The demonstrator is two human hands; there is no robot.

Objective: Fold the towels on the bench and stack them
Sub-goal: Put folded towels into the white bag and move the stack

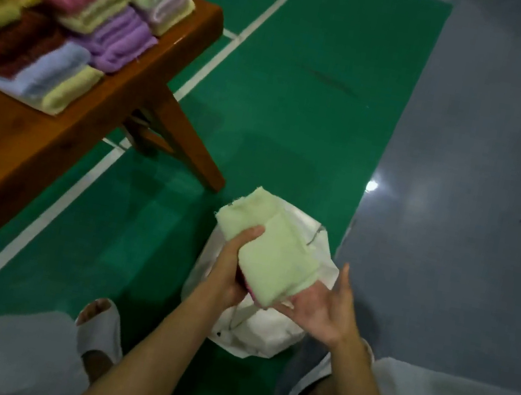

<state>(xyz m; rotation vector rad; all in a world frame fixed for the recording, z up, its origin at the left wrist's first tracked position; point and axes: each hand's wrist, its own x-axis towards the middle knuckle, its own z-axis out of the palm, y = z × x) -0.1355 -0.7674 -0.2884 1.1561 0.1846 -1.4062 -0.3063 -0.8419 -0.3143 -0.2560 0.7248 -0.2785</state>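
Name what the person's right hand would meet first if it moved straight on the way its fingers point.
Probably the folded green towel that the left hand grips; the right hand is open beside its lower edge, though depth is unclear.

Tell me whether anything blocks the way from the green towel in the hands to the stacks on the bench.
Nothing visible does. The left hand grips the green towel, the right hand supports it, above a white bag. Only open green floor lies between it and the stacks on the bench.
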